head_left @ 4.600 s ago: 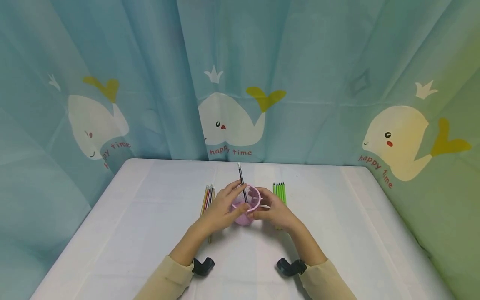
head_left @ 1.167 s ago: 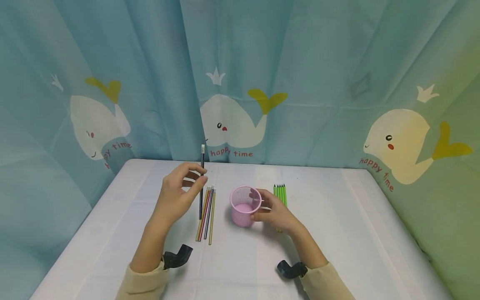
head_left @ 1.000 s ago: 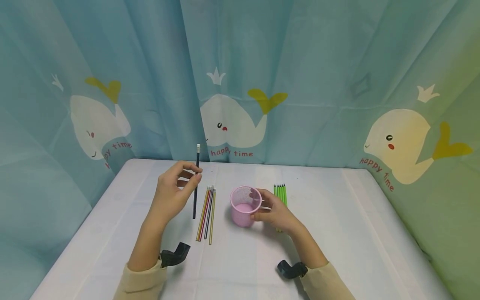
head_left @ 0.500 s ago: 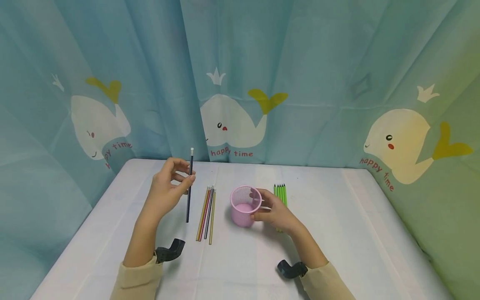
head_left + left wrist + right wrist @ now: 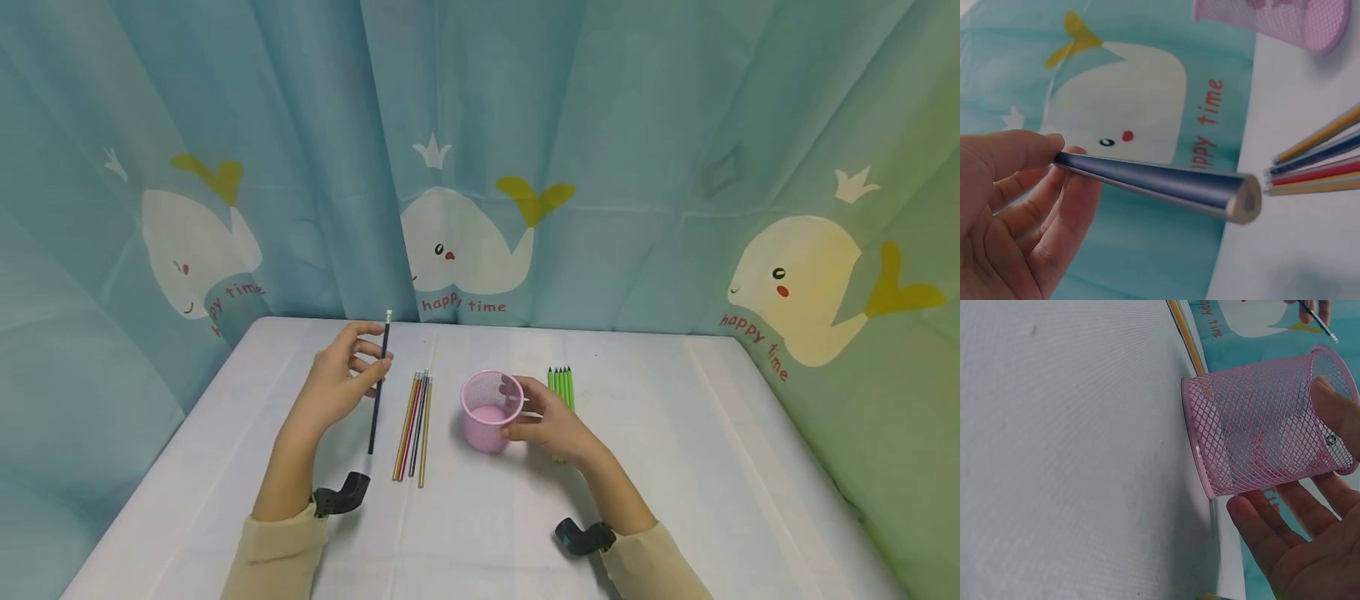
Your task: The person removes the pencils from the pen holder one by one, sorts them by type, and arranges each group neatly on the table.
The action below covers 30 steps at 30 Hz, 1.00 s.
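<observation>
In the head view my left hand [image 5: 339, 379] pinches a dark blue pencil [image 5: 374, 425] between thumb and fingers, left of the loose pencils. It stands nearly upright, white eraser end up. The left wrist view shows the flat unsharpened end of this pencil [image 5: 1160, 181] toward the camera. My right hand [image 5: 551, 423] holds the pink mesh pen holder [image 5: 482, 435] from its right side. In the right wrist view the thumb lies at the rim of the pen holder [image 5: 1254, 428], with the fingers along its other side. Nothing shows inside it.
Several pencils [image 5: 412, 427] in gold, red and dark colours lie side by side left of the pen holder. Several green pencils [image 5: 561, 385] lie behind the right hand, partly covered by it. A white table [image 5: 480, 542] meets a whale-print curtain [image 5: 637, 208] at its back edge.
Earlier both hands were at the pen holder, with the pencil inside it. My left hand has drawn it out and carried it left, lately lowering it slightly. The right hand stays at the holder.
</observation>
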### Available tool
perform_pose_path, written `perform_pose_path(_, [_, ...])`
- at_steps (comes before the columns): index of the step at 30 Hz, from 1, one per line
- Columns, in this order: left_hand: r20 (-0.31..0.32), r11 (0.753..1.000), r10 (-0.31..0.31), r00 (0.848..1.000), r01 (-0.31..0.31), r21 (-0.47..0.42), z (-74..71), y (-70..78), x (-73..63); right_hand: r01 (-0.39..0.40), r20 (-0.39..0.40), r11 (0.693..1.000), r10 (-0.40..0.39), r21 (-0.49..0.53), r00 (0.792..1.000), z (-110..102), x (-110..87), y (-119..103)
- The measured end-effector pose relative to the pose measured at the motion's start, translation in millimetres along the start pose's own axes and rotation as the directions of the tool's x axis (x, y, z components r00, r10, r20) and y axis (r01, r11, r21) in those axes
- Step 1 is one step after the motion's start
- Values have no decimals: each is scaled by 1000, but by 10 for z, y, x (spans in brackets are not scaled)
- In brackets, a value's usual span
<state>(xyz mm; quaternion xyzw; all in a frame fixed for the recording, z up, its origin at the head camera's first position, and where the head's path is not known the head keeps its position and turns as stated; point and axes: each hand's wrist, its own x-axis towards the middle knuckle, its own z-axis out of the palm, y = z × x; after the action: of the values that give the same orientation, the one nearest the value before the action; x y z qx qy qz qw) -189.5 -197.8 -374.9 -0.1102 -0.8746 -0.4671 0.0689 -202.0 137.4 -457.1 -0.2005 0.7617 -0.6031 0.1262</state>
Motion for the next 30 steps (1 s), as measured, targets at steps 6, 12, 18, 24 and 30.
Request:
perform_pose_path(6, [15, 999, -52, 999, 52, -1, 47, -105, 41, -1, 0, 1000, 1, -7, 1000, -2, 0, -4])
perform_pose_path(12, [41, 993, -121, 992, 121, 2, 95, -179, 69, 2, 0, 1000, -2, -4, 1000, -2, 1, -12])
perform_pose_path(18, [79, 987, -161, 984, 161, 8, 141, -263, 94, 1, 1, 1000, -1, -1, 1000, 0, 0, -14])
perform_pose_path(24, [116, 982, -188, 975, 191, -12, 192, -369, 121, -4, -1, 1000, 4, 6, 1000, 1, -9, -28])
perform_pose_path(30, [151, 976, -212, 966, 218, -24, 254, -452, 143, -10, 2, 1000, 10, 12, 1000, -2, -7, -29])
